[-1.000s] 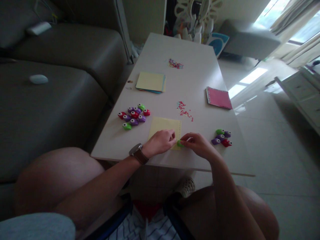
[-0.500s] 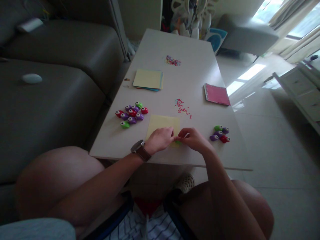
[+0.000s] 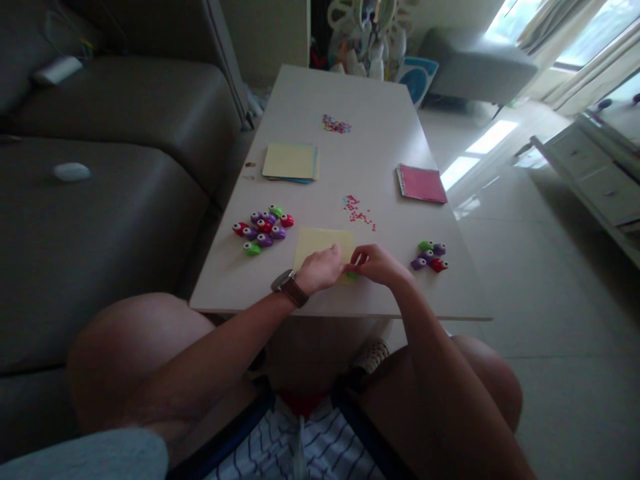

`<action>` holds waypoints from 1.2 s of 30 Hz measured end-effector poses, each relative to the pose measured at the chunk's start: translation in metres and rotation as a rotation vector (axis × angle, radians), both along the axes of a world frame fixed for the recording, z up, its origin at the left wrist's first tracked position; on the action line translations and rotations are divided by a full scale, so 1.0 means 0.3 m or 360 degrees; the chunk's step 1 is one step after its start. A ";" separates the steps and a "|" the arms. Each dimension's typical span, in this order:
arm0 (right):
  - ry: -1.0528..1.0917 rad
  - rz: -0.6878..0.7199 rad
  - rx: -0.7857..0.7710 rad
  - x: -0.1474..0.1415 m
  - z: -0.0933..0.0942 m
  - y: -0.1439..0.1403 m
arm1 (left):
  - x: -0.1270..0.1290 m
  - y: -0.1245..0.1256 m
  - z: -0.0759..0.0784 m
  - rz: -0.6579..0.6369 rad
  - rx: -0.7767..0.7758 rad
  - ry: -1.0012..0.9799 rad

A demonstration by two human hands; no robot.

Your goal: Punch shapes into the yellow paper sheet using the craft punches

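A sheet of yellow paper [image 3: 320, 240] lies near the table's front edge. My left hand [image 3: 321, 268], with a brown-strapped watch on its wrist, rests closed over the sheet. Its fingertips are mostly hidden. My right hand [image 3: 376, 263] comes in from the right, thumb and fingers pinched together at the sheet's right side. Just beneath those fingertips a small bright green thing [image 3: 353, 275] shows; it is too covered to name. The two hands meet there. Past the sheet, small red pieces [image 3: 357, 212] lie scattered.
Shiny purple, red and green toys with eyes sit in a left cluster [image 3: 264, 227] and a right cluster [image 3: 430, 257]. A stack of coloured paper [image 3: 290, 162], a pink notebook [image 3: 423, 183] and a pile of tiny multicoloured pieces [image 3: 336, 125] lie farther back on the white table [image 3: 370, 100].
The whole view has shifted a little. My hands stay together over the yellow paper, and the left thumb looks slightly more raised.
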State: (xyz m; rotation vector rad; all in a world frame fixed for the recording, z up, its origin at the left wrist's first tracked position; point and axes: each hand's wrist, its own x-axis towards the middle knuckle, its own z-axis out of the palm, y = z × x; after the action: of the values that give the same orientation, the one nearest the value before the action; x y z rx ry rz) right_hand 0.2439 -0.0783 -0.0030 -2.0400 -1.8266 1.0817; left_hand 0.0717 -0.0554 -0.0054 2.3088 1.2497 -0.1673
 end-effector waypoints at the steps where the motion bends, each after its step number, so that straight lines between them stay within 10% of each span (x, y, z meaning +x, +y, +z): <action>1: -0.0002 0.0004 0.0002 -0.001 -0.001 0.001 | 0.001 -0.003 0.002 0.0003 0.0000 -0.0001; 21: 0.0221 -0.0203 0.0232 0.140 0.030 -0.079 | -0.079 0.039 0.004 -0.0152 -0.0298 -0.0423; 36: -0.0261 0.0010 0.0474 0.135 0.053 -0.087 | -0.114 -0.171 0.050 -0.0386 0.0407 -0.0083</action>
State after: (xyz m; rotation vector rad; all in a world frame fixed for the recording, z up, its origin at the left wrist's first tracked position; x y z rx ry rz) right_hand 0.2844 -0.1045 0.0129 -1.9928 -1.9359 0.6124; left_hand 0.0375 -0.1067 0.0095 2.6644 1.0118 -0.0309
